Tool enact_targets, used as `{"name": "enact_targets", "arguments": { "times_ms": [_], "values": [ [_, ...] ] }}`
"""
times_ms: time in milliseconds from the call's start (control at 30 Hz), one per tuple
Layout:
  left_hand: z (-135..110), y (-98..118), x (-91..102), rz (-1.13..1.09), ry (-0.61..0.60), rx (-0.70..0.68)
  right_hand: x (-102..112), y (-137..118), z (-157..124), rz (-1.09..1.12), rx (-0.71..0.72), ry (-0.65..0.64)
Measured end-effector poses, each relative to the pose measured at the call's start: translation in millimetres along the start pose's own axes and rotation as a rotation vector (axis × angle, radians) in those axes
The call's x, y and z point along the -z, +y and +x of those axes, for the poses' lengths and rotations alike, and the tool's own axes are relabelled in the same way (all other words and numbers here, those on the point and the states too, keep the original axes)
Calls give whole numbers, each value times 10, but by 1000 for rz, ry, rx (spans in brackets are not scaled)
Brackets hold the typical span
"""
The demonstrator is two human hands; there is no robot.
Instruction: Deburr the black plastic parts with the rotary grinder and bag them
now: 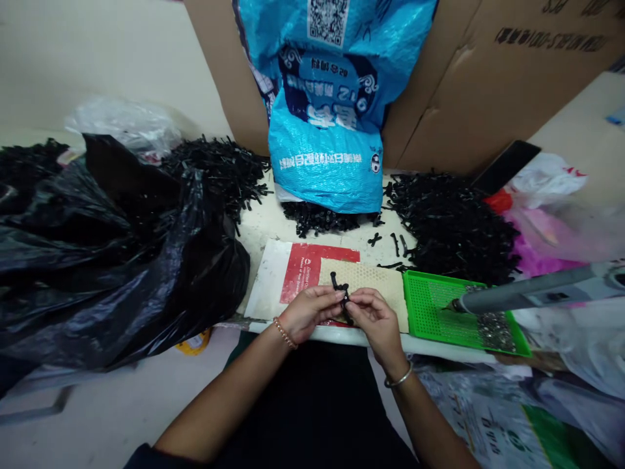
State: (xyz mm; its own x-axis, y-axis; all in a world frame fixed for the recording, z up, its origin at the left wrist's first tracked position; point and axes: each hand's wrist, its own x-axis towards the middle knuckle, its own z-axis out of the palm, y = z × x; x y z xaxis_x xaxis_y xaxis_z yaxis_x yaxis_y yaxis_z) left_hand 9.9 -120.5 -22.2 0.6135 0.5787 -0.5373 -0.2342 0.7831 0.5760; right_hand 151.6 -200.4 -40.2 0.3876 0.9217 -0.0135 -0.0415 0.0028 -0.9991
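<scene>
Small black plastic pieces [336,280], crossed over one another, are pinched between both hands above the table's front edge. My left hand [311,311] grips them from the left with thumb and fingertips. From the other side, my right hand [375,318] closes its thumb and fingers on the same pieces. Under the hands lie a tan textured mat [383,293] and a red and white printed sheet [273,273]. Right of the right hand sits a green tray [422,326] with many small metal screws [495,329]. The fingers partly hide how the pieces join.
A grey electric screwdriver [527,293] points its tip over the tray. Black pieces are heaped right [444,221] and back left [219,169]. A blue sack [327,156] stands behind, a black plastic bag [122,260] bulges left, and a phone [508,166] leans at the back right.
</scene>
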Motion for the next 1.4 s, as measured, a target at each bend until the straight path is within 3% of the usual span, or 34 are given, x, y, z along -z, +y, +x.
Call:
{"name": "enact_targets", "arguments": {
  "times_ms": [100,200,267,333,400,567,700,967,1400],
  "values": [
    [-30,-44,-22,53,-29,44,33,-26,-105,-165,123,19],
    [-35,-56,-91,99,-23,5,202,-132,-220,-440,310,83],
    [-2,-34,-153,135,-3,-1,423,-246,-232,-546,497,308],
    [69,4,-229,177,16,12,682,-369,-147,-495,646,585],
    [177,38,-328,214,16,27,901,-479,38,-400,647,673],
    [527,1,-659,318,-71,57,1066,-701,601,-238,365,344],
    [786,-118,-808,403,-94,95,1158,-790,749,-160,379,240],
    [925,-235,-758,509,-63,85,1501,-337,638,87,353,518],
    [944,-228,-732,517,-112,128,1600,-161,704,56,346,498]
  ]
}}
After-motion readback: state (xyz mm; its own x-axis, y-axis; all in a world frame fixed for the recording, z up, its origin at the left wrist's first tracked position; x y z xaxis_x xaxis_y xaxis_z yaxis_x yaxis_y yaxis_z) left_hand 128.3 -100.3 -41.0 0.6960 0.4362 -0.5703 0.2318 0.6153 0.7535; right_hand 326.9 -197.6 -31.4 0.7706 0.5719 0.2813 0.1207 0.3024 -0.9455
